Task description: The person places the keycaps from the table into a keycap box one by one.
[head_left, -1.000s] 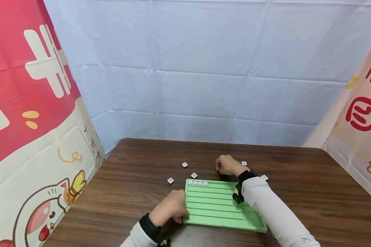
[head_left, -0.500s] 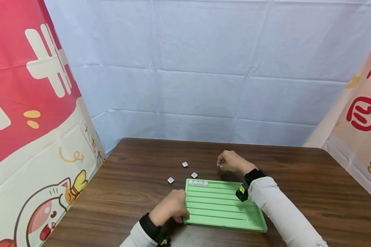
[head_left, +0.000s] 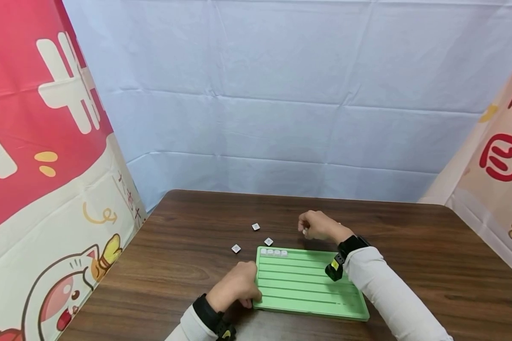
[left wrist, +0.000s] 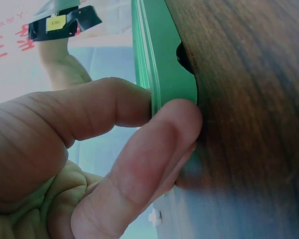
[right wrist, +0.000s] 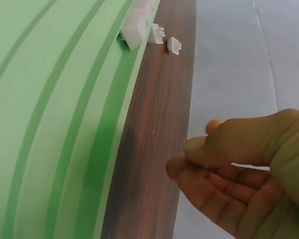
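Observation:
A green ridged tray [head_left: 307, 284] lies on the brown table, with a short row of white keycaps [head_left: 274, 253] in its far left groove. My left hand [head_left: 237, 283] grips the tray's near left side; in the left wrist view the thumb and forefinger [left wrist: 124, 102] pinch its rim. Beyond the tray's far edge, my right hand [head_left: 317, 224] is raised just over the table, pinching a small white keycap [head_left: 305, 231]. In the right wrist view the fingertips [right wrist: 178, 167] meet the thumb, and the held piece is mostly hidden.
Loose white keycaps lie left of and behind the tray: one near the left hand [head_left: 236, 248], one by the tray's corner [head_left: 269, 241], one farther back [head_left: 256, 227]. The right forearm [head_left: 392, 289] covers the tray's right part. A pale cloth [head_left: 273, 118] hangs behind the table.
My right hand has lifted slightly and shifted a little right, and a white keycap now shows at its fingers. My left hand stays on the tray's edge.

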Action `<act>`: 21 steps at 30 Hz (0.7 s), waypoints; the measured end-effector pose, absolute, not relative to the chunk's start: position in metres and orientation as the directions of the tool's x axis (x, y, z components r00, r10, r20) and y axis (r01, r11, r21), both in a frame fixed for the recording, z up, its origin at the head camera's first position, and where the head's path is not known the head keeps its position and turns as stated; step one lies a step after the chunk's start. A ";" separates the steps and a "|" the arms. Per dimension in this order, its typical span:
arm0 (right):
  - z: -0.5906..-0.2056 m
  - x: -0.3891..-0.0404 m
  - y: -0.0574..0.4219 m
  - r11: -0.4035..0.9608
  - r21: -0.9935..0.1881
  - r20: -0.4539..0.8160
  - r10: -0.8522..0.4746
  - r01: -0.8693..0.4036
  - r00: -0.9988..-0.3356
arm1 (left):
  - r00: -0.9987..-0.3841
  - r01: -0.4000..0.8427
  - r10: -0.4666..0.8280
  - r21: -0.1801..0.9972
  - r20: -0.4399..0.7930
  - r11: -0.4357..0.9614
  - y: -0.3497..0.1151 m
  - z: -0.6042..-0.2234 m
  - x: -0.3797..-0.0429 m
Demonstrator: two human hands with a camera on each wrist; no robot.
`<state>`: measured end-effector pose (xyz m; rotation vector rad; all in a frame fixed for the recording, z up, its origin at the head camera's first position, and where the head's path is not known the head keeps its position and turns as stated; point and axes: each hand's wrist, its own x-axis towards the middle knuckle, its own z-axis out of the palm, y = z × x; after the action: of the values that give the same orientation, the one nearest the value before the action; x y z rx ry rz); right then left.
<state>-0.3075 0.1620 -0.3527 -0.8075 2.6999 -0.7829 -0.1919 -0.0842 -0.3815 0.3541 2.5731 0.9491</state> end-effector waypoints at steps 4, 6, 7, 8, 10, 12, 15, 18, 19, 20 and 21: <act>-0.357 -0.306 0.164 0.673 -0.615 -0.064 -0.561 -0.410 -0.825 | -0.898 0.102 0.353 0.658 -0.261 0.746 -0.084 -0.382 -0.192; -0.358 -0.305 0.165 0.642 -0.660 -0.067 -0.567 -0.390 -0.821 | -0.900 0.103 0.351 0.658 -0.257 0.746 -0.084 -0.382 -0.192; -0.359 -0.305 0.166 0.630 -0.675 -0.066 -0.569 -0.383 -0.820 | -0.901 0.103 0.350 0.658 -0.257 0.746 -0.084 -0.382 -0.192; -0.360 -0.305 0.166 0.617 -0.691 -0.063 -0.569 -0.376 -0.820 | -0.901 0.104 0.351 0.658 -0.255 0.746 -0.084 -0.382 -0.192; -0.360 -0.304 0.167 0.597 -0.714 -0.058 -0.571 -0.366 -0.819 | -0.904 0.107 0.349 0.658 -0.248 0.745 -0.085 -0.382 -0.191; -0.361 -0.304 0.168 0.585 -0.724 -0.050 -0.574 -0.366 -0.817 | -0.906 0.108 0.347 0.660 -0.243 0.744 -0.084 -0.382 -0.191; -0.362 -0.304 0.170 0.576 -0.724 -0.038 -0.582 -0.380 -0.812 | -0.907 0.110 0.347 0.661 -0.239 0.742 -0.084 -0.382 -0.192; -0.364 -0.304 0.172 0.554 -0.732 -0.017 -0.598 -0.398 -0.801 | -0.904 0.109 0.350 0.661 -0.244 0.742 -0.084 -0.381 -0.192; -0.364 -0.305 0.172 0.545 -0.737 -0.011 -0.602 -0.400 -0.798 | -0.904 0.109 0.351 0.662 -0.244 0.742 -0.084 -0.381 -0.192; -0.365 -0.305 0.173 0.538 -0.740 -0.003 -0.604 -0.404 -0.797 | -0.904 0.108 0.351 0.663 -0.245 0.741 -0.084 -0.381 -0.192; -0.366 -0.305 0.173 0.531 -0.744 0.002 -0.604 -0.405 -0.797 | -0.904 0.108 0.350 0.663 -0.244 0.741 -0.084 -0.381 -0.191</act>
<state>-0.3045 0.1728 -0.3657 -0.8471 2.5163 -1.1237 -0.1913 -0.0842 -0.3812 0.3528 2.5883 0.9535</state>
